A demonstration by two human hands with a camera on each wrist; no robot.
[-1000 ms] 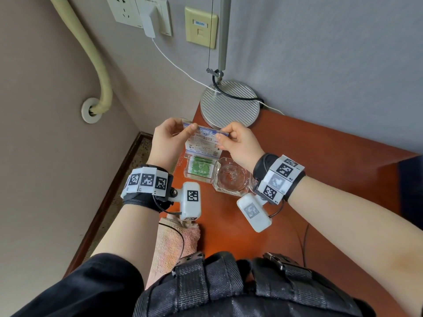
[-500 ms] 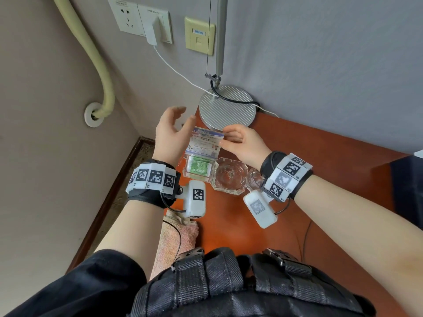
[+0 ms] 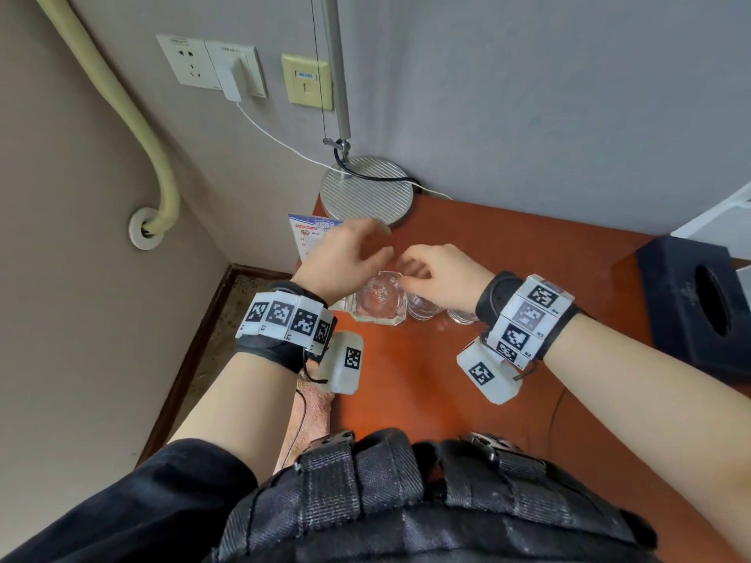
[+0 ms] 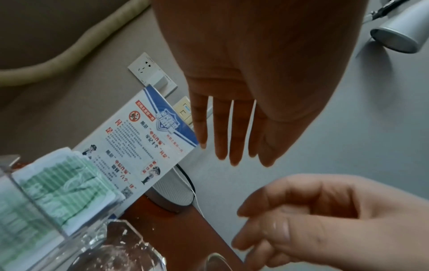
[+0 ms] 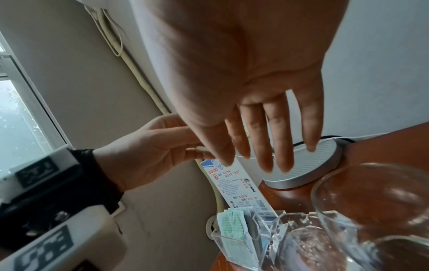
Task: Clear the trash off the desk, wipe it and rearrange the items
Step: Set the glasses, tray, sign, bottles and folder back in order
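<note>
The left hand hides the leaflet's lower half in the head view; it stands upright in the clear holder (long axis vertical). Both hands, including the right hand, hover empty, fingers relaxed.

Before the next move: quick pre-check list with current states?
1. Left hand free: ok, fingers straight, holding nothing.
2. Right hand free: ok, open.
3. Printed card released and upright: ok, it stands behind the clear holder.
4. Green packets seated in the holder: ok.
5. Glass ashtray and drinking glass clear of the hands: cannot tell, both hands hover close.
6. Desk wiped: cannot tell.
</note>
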